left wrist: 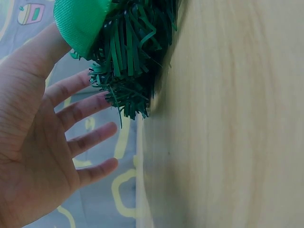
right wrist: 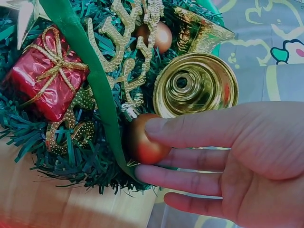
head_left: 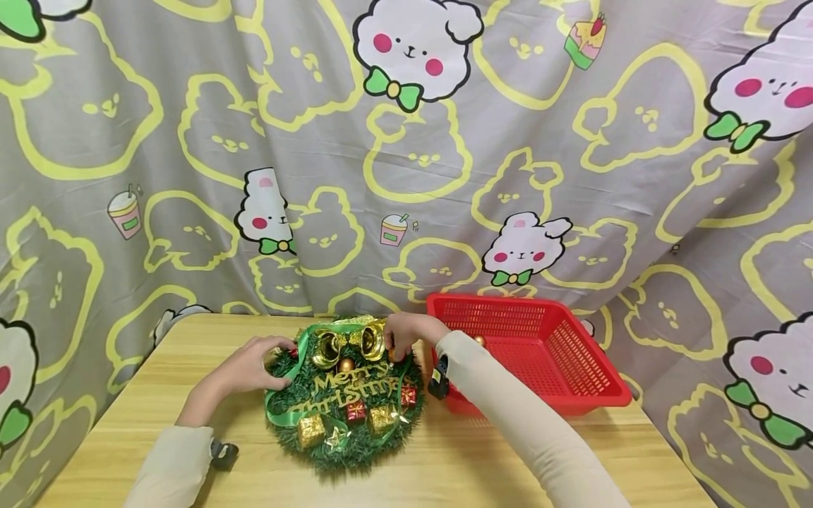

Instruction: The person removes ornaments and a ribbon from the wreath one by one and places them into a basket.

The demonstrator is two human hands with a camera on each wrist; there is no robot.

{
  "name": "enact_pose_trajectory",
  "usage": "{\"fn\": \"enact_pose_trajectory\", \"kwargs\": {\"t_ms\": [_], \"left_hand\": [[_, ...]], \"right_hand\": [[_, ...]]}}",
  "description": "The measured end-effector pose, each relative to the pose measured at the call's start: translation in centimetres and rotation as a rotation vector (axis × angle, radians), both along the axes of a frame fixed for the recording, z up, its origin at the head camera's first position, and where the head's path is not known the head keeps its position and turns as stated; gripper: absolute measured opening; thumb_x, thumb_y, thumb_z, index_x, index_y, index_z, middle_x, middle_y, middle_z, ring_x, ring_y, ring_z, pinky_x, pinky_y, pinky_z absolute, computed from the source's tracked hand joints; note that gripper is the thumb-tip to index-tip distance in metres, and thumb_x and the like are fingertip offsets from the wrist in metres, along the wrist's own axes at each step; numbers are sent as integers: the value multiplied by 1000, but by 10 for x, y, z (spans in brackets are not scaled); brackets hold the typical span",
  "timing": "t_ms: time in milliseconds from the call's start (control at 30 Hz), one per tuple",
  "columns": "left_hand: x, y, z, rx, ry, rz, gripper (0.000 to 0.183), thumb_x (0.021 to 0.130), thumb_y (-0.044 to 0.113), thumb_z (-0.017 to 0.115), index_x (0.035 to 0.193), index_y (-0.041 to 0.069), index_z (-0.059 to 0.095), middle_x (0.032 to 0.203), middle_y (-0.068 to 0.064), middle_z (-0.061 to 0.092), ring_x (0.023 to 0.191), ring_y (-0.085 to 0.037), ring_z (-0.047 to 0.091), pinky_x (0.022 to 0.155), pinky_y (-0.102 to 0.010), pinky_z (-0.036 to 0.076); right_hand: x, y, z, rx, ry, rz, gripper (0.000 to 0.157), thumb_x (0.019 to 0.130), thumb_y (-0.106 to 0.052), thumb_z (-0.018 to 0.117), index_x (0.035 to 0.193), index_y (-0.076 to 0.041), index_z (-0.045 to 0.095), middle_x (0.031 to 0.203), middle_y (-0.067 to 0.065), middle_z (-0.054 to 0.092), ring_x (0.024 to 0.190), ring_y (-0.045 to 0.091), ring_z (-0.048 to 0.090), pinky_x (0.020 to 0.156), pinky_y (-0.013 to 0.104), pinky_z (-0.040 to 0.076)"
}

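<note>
A green Christmas wreath (head_left: pixel 346 451) lies on the table with gold bells (head_left: pixel 327 348), "Merry Christmas" lettering (head_left: pixel 349 386), small gift boxes (head_left: pixel 312 429) and a green ribbon (head_left: pixel 279 419). My right hand (head_left: pixel 406 335) is at its upper right edge. There the thumb and fingers pinch a copper-coloured bauble (right wrist: pixel 146 138), right beside a bell (right wrist: pixel 195 85) and the ribbon (right wrist: pixel 97 85). On the opposite side, my left hand (head_left: pixel 254 365) has its fingers spread and straight at the wreath's edge; its thumb tip is hidden behind the ribbon (left wrist: pixel 83 23).
A red plastic basket (head_left: pixel 593 367) stands to the right of the wreath, with a gold ball (head_left: pixel 479 341) inside near its left wall. Behind the wooden table (head_left: pixel 476 466) hangs a patterned grey curtain (head_left: pixel 343 162).
</note>
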State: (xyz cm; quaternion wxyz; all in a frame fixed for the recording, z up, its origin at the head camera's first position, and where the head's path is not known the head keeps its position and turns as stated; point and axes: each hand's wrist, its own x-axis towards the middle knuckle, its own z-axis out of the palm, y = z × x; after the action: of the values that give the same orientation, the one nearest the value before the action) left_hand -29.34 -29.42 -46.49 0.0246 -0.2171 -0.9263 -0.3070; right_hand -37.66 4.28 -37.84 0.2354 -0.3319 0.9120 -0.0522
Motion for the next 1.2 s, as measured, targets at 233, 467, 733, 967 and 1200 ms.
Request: {"fn": "enact_pose_trajectory", "kwargs": {"t_ms": [233,467,733,967,1200], "left_hand": [[0,0,1,1,11,-5,66,76,34,88,132,10,62,136,-18,61,120,-44,58,98,-64,51],[0,0,0,-6,15,-1,65,76,34,88,132,11,63,136,-18,61,120,-44,57,98,-64,51],[-1,0,-2,0,14,-1,65,75,34,88,131,12,63,134,-16,62,118,-42,59,98,-64,51],[0,-1,-1,6,6,-4,65,76,33,87,132,11,62,136,-19,61,114,-42,62,95,-62,54],[0,0,0,1,9,1,66,76,33,87,132,10,62,136,-18,61,117,-43,60,97,-63,52]], "right_hand": [[0,0,1,6,-1,21,19,84,2,76,102,-2,75,73,-4,61,69,26,65,59,28,48],[1,0,4,43,14,80,20,85,-4,79,105,-7,77,75,-4,65,68,18,62,58,22,46],[0,-1,9,35,-18,111,22,86,-4,78,108,-8,78,96,0,73,69,6,50,62,20,45],[0,1,13,17,-58,121,24,86,-3,78,110,-8,77,98,0,75,71,7,53,63,20,45],[0,6,19,-19,-87,129,26,88,-3,77,113,-8,76,106,0,75,85,6,59,72,22,51]]}}
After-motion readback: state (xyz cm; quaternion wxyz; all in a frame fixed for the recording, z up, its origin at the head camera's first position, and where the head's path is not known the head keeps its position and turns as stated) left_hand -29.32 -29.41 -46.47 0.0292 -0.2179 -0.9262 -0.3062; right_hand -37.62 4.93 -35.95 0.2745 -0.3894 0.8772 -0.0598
